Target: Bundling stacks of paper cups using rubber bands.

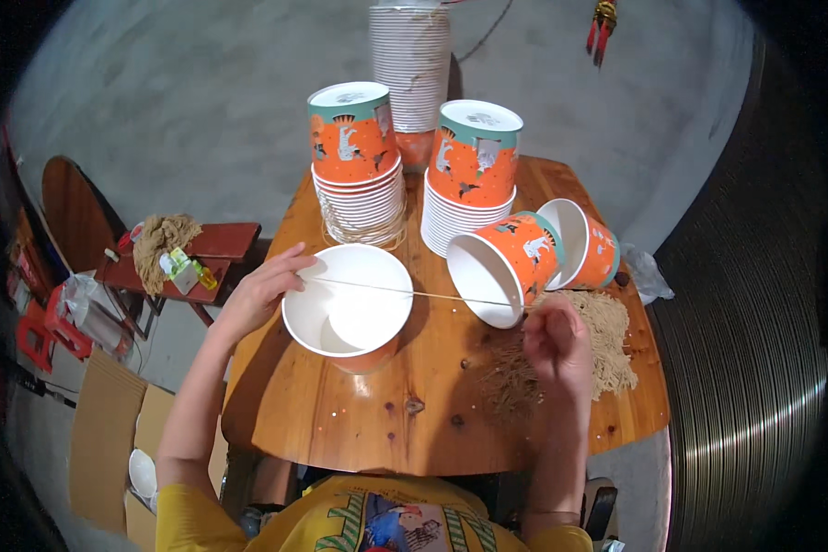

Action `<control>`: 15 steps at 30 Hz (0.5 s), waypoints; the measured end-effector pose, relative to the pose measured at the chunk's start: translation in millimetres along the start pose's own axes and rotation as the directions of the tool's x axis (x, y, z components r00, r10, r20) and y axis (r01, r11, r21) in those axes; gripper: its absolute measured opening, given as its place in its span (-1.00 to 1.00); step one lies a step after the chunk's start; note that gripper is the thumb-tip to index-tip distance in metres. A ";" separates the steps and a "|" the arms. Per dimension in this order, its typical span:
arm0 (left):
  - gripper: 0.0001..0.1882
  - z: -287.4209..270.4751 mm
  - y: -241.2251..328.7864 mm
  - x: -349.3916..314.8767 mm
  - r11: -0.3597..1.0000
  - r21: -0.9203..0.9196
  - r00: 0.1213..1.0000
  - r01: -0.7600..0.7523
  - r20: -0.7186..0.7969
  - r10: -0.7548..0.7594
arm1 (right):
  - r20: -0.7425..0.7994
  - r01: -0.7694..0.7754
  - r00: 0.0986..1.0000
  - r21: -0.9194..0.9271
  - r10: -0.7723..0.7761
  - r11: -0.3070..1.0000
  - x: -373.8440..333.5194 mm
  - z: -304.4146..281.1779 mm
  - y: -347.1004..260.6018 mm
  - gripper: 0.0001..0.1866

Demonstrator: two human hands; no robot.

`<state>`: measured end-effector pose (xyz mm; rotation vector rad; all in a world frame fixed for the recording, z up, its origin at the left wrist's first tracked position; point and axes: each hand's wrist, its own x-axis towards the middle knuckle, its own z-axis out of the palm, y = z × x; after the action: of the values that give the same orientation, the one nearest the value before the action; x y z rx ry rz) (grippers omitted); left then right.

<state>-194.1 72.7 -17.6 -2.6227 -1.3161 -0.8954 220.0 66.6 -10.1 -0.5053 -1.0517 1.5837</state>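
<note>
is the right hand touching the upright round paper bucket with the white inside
Apart. The head view plainly shows bare brown wooden tabletop between the bare right hand and the upright, round, white-lined paper bucket.

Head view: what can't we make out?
All head view:
Tall stack top: cut off by upper edge.
Tall stack base: partly hidden by the shorter stacks.
Whether left hand pinches string: too small to tell.
Part of strand pile: covered by right hand.
Upright tub, outer wall: mostly hidden beneath its rim.
</note>
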 end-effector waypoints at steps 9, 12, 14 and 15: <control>-0.84 0.5 -2.9 0.5 0.999 -0.039 0.999 0.009 0.042 -0.008 | -0.365 0.307 0.916 0.366 -0.168 0.878 18.8 27.8 -4.5 -0.76; -0.85 -1.0 1.8 3.3 1.000 -0.019 1.000 -0.013 0.017 0.014 | -0.024 0.212 0.977 0.279 -0.213 0.937 15.6 14.5 2.3 -0.83; -0.85 -3.0 7.0 3.2 1.000 0.013 1.000 -0.021 -0.022 0.021 | -0.081 0.194 0.979 0.072 -0.188 0.978 15.2 26.4 10.0 -0.84; -0.84 -4.2 12.2 2.3 0.999 0.000 0.993 0.041 -0.106 -0.041 | -0.102 0.194 0.970 -0.204 -0.218 0.959 15.2 27.2 16.8 -0.82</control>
<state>-185.7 65.3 -10.5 -2.5160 -1.3480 -1.0231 185.0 71.2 -7.0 -0.5964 -1.1305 1.2577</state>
